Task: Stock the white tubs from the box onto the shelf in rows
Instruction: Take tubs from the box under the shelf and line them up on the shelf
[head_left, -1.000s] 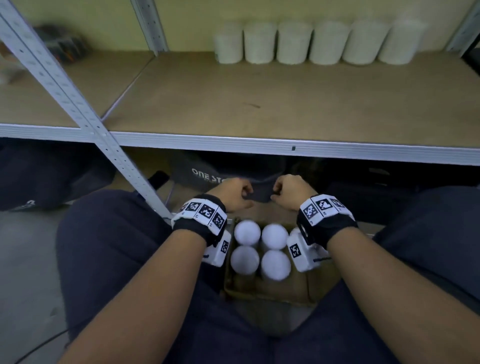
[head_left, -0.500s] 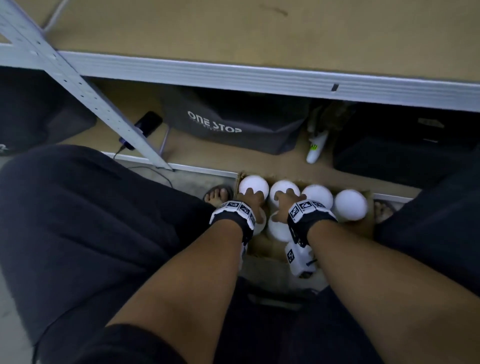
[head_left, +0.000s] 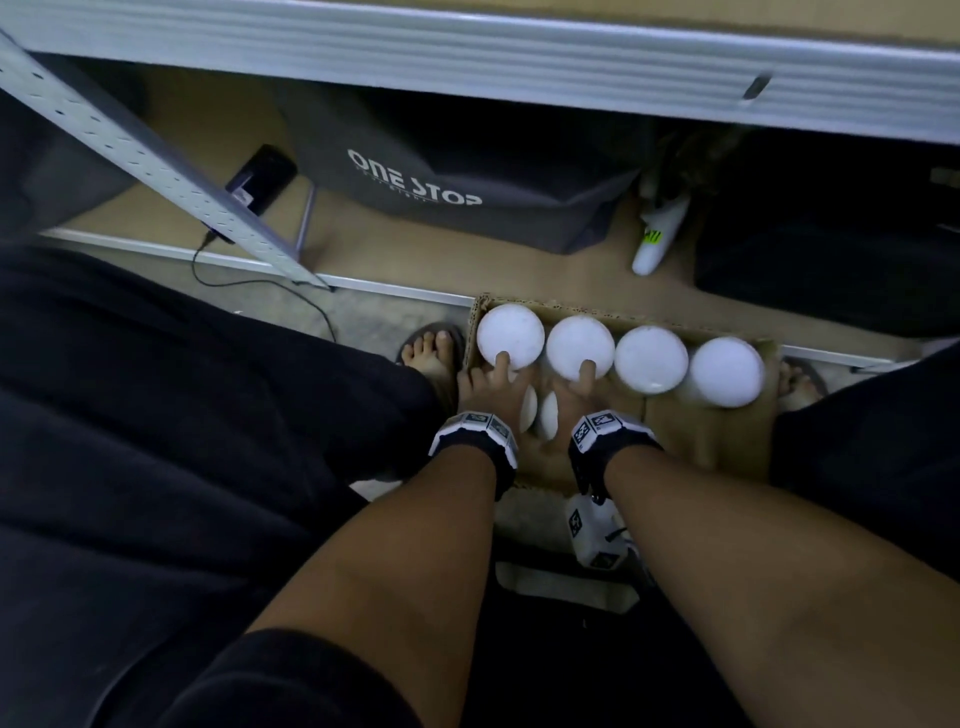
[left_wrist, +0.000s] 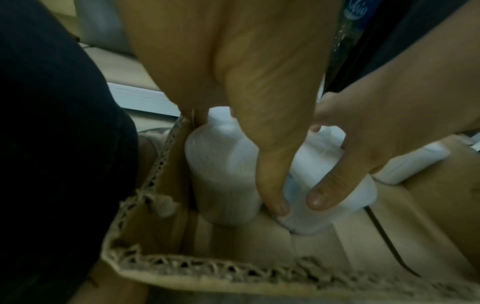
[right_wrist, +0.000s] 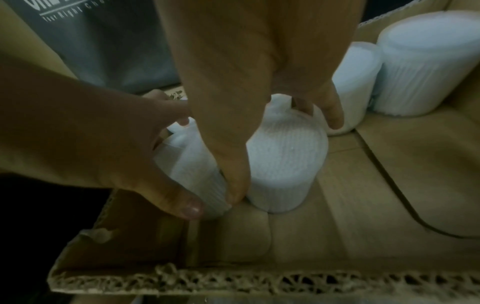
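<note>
An open cardboard box stands on the floor between my feet. Four white tubs line its far side, from the far-left tub to the far-right tub. My left hand reaches down and grips a ribbed white tub of the near row, thumb along its side. My right hand grips the tub beside it the same way. The two held tubs stand side by side on the box floor, almost hidden under my hands in the head view. The shelf edge runs across the top.
Under the shelf lie a grey "ONE STOP" bag, a phone on a cable, a white spray bottle and dark bags. A slanted metal shelf post stands left. My sandalled foot touches the box's left side.
The view has tilted down from the shelf top to the box. Both hands have dropped from the box's far edge into it and closed round two near-row tubs.
</note>
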